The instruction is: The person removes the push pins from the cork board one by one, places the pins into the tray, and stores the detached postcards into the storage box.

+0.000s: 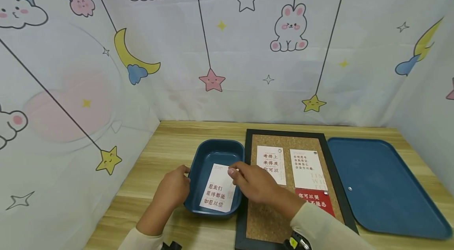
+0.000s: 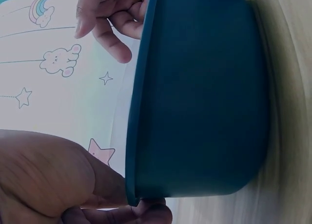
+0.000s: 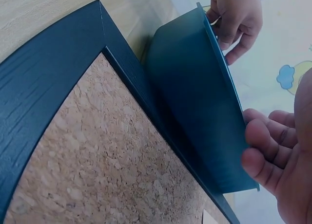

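Observation:
A deep blue plastic tub (image 1: 220,141) stands on the wooden table, left of the cork board. My left hand (image 1: 173,187) grips the tub's left rim between thumb and fingers. Inside the tub lies a white card (image 1: 215,191) printed with red characters. Above the tub's right side, my right hand (image 1: 256,184) hovers by the card's upper right corner with fingers loosely bent. The left wrist view shows that hand's fingers (image 2: 117,46) above the rim, with no card visible between them.
The black-framed cork board (image 1: 267,218) bears two white cards, one left (image 1: 271,155) and one right (image 1: 307,171), plus a red card (image 1: 315,199) under my right forearm. Silver pins sit on them. At right lies a flat blue tray (image 1: 386,187) with one pin (image 1: 350,189) on it.

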Motion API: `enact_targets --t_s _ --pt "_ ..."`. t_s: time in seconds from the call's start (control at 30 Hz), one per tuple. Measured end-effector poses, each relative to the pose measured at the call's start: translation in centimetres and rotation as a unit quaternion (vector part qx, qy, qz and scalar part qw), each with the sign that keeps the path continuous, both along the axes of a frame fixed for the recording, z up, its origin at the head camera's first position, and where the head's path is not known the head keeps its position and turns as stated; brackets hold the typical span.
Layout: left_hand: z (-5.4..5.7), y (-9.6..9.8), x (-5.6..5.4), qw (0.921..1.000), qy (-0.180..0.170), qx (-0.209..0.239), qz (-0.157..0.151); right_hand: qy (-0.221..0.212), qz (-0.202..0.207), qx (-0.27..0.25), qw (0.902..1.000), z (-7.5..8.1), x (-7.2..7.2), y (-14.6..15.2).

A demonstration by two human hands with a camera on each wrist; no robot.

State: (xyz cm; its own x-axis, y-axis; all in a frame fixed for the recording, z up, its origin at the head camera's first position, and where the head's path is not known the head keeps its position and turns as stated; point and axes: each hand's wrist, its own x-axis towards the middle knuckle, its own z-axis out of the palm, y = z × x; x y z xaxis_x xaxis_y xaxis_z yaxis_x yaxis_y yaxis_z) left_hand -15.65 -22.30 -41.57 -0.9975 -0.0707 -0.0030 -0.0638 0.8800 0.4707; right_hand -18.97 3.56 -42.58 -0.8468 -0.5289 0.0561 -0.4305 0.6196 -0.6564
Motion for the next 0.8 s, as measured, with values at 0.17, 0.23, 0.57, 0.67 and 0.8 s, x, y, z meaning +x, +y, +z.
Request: enact_targets --t_s 0.17,0.23,0.57,0.67,0.8 --pt "0.1 -0.1 0.1 1.0000 0.002 -0.006 0.005 -0.031 0.000 -0.035 0.9989 0.0 0.1 0.5" --pt "0.2 -0.1 0.1 0.9999 0.005 -0.009 0.007 -0.043 0.001 -0.047 0.9979 -0.1 0.1 0.7" --pt "0.3 0.6 0.5 0.9965 0.069 -0.033 0.034 -0.030 -0.018 -0.072 0.9968 -0.4 0.1 2.0" --pt "0.5 1.1 0.6 0.9943 0.102 -0.023 0.024 -0.025 -0.024 -0.075 0.9966 -0.5 0.1 2.4" --pt "0.9 1.7 0.7 0.9910 0.133 -0.004 -0.005 -0.021 -0.029 -0.072 0.9968 -0.4 0.1 2.8"
